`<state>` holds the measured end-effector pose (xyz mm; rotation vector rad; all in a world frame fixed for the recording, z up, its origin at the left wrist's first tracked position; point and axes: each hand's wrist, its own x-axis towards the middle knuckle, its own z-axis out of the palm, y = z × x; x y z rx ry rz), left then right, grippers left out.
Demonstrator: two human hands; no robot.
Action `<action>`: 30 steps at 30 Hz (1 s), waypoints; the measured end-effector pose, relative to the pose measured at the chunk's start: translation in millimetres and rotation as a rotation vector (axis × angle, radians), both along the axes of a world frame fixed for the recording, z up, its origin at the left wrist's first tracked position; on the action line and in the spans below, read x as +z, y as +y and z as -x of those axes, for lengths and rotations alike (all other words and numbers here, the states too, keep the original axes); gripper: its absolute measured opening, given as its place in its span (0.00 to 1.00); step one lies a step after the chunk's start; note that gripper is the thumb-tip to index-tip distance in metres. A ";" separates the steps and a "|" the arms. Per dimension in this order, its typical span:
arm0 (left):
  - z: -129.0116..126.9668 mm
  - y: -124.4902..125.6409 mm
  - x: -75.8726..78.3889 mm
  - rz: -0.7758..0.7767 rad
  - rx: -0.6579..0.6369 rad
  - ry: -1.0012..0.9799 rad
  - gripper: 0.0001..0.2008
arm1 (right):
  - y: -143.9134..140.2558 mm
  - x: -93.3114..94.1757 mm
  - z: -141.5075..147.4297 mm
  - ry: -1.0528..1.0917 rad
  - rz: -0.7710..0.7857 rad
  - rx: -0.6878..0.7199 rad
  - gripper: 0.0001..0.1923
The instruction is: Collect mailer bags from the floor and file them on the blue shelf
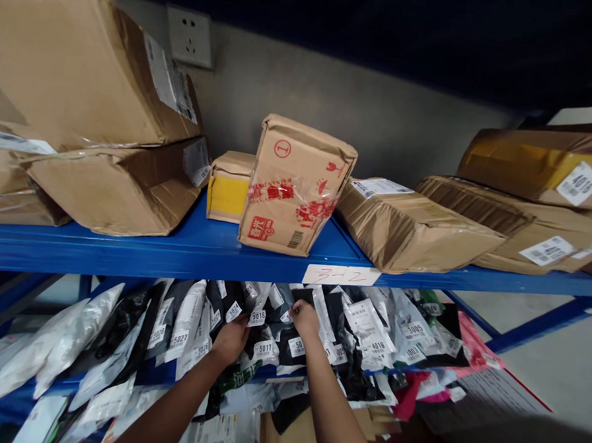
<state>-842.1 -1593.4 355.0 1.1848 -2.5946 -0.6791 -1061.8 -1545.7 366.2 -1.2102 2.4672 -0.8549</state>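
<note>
A row of poly mailer bags stands packed on the shelf below the blue board, many with numbered white labels. Among them, my left hand (231, 341) is closed, its fingertips at the edge of a mailer bag with a label reading 5018 (256, 318). To its right, my right hand (305, 320) pinches the top edge of a dark grey mailer bag (280, 303), close to its partly covered label. A mailer bag labelled 5017 (265, 349) hangs lower, between both wrists. The left fingertips are partly hidden among the bags.
A blue shelf (175, 258) spans above my hands, tagged 3-2 (343, 275). It bears a carton with red print (298, 188), stacked boxes at left (113, 192) and labelled boxes at right (519, 226). More parcels lie on a lower level (218, 435).
</note>
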 end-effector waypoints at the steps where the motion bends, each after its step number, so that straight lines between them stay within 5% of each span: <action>1: 0.1 0.2 0.0 0.001 -0.001 -0.001 0.20 | -2.8 2.0 0.7 -0.001 -0.030 -0.015 0.04; 5: 0.2 0.8 1.3 -0.001 -0.002 -0.016 0.20 | -9.7 9.4 4.1 0.006 -0.050 0.011 0.20; 10: -0.7 0.6 1.8 -0.001 -0.010 -0.025 0.20 | -12.7 9.5 14.7 -0.077 -0.023 0.142 0.03; 15: -1.4 1.3 2.9 -0.003 -0.012 -0.043 0.20 | -9.7 14.5 14.9 -0.094 0.050 0.138 0.07; 19: -2.6 2.9 9.4 -0.004 -0.025 -0.064 0.20 | 17.5 16.8 -18.9 0.074 0.230 0.053 0.06; 22: -3.4 4.1 14.9 -0.003 -0.049 -0.079 0.21 | 49.8 -9.7 -60.0 0.223 0.390 0.071 0.12; 27: 0.2 5.6 13.5 0.003 -0.036 -0.109 0.21 | 71.8 -75.3 -103.5 0.146 0.066 0.041 0.17; 30: 4.6 6.8 8.0 0.015 0.020 -0.138 0.22 | 62.9 -88.1 -103.2 0.092 -0.026 -0.047 0.15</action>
